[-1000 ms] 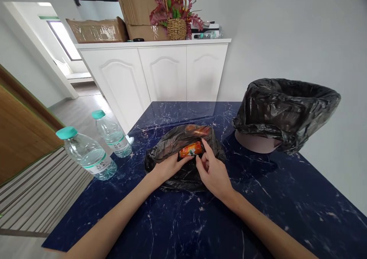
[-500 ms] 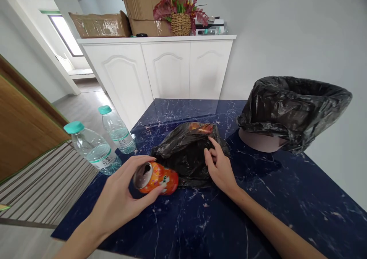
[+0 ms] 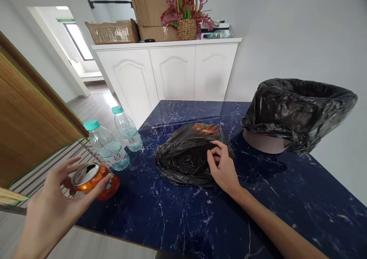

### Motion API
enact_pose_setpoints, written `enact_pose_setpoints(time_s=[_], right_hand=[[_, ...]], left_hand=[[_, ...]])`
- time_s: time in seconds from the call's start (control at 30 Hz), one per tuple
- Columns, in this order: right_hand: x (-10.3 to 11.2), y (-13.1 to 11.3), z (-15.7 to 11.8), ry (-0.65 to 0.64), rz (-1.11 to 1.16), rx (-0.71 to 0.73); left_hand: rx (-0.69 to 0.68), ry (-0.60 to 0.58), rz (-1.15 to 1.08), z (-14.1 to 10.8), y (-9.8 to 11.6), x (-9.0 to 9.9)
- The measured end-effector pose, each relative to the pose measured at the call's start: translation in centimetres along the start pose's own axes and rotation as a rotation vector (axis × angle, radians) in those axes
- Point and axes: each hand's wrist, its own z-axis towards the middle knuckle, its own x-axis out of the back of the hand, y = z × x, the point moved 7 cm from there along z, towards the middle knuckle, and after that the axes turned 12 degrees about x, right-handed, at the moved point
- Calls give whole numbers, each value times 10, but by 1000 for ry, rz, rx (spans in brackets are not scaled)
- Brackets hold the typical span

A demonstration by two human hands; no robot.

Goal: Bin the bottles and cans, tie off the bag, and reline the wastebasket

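Observation:
My left hand (image 3: 59, 201) is curled around an orange drink can (image 3: 104, 182), thumb along its near side and fingers by its top. The can tilts toward me at the table's left edge, its opened top showing. Mid-table lies a crumpled black plastic bag (image 3: 183, 163), its mouth facing me and something orange showing through its far side. At the bag's right side, my right hand (image 3: 225, 169) has bent fingers closed on the plastic; the exact pinch is partly hidden.
Two clear water bottles with teal caps, a nearer bottle (image 3: 110, 150) and a farther bottle (image 3: 127, 131), stand at the left edge of the dark blue marbled table (image 3: 200, 217). A bin lined with a black bag (image 3: 289, 113) stands at right. Behind is a white cabinet (image 3: 174, 71).
My left hand has carried the can leftward, away from the bag's mouth to the table's left edge. My right hand stays at the bag, its fingers more bent. The view has shifted slightly.

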Motion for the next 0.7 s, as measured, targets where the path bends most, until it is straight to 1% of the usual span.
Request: enact_pose_setpoints(time_s=[0.1, 0.2, 0.23, 0.3, 0.37, 0.43, 0.53, 0.7], right_hand=[[-2, 2, -3, 9, 61, -22], [-6, -1, -4, -48, 82, -27], [-8, -4, -4, -79, 66, -6], [-11, -14, -3, -152, 24, 81], [-14, -25, -2, -222, -1, 180], [-17, -32, -2, -277, -2, 239], [-19, -34, -2, -312, -10, 245], [-19, -32, -2, -317, -12, 236]], left_hand=[[68, 7, 24, 7, -4, -2], [96, 3, 51, 12, -4, -6], [96, -2, 52, 14, -4, -8], [105, -10, 47, 16, -4, -10], [135, -32, 56, 18, -5, -13], [159, -64, 70, 20, -6, -16], [161, -77, 68, 23, -7, -21], [127, -86, 69, 27, -8, -30]])
